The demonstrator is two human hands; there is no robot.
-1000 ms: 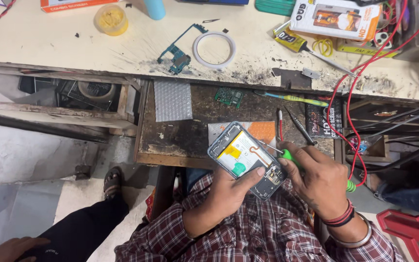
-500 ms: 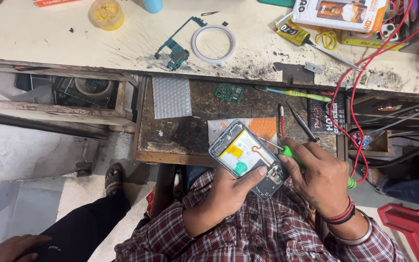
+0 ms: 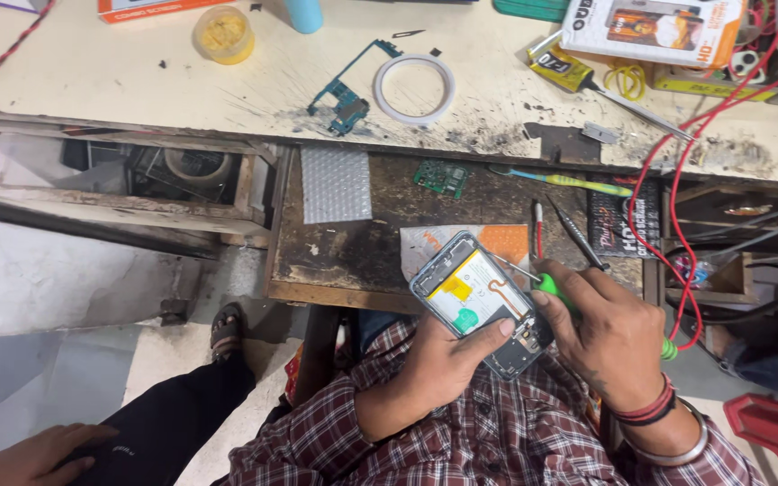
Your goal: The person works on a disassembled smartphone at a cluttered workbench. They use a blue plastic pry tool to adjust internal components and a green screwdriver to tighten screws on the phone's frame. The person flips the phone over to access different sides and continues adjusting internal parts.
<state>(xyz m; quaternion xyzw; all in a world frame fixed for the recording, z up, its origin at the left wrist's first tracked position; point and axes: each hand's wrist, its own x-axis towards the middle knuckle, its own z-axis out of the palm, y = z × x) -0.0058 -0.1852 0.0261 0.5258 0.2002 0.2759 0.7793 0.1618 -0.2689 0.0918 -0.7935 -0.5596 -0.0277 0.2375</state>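
My left hand [image 3: 447, 360] holds an opened phone [image 3: 474, 292] from below, its back removed so the white battery and yellow and green parts show. My right hand [image 3: 610, 337] grips a green-handled screwdriver [image 3: 556, 291], its thin metal tip resting on the phone's upper right edge. The phone is tilted over the front edge of a pulled-out wooden drawer [image 3: 362, 252], above my plaid-shirted lap.
A piece of bubble wrap [image 3: 336, 184], a small green circuit board [image 3: 441, 177], tweezers [image 3: 578, 236] and a toothbrush [image 3: 560, 182] lie in the drawer. The bench above bears a blue circuit board [image 3: 344, 94], a white tape ring [image 3: 413, 88], a yellow pot [image 3: 223, 33] and red wires [image 3: 704, 153]. Another person's hand [image 3: 33, 454] is at lower left.
The view has shifted slightly; my hands, the phone and the screwdriver keep nearly the same pose, with the tip still at the phone's edge.
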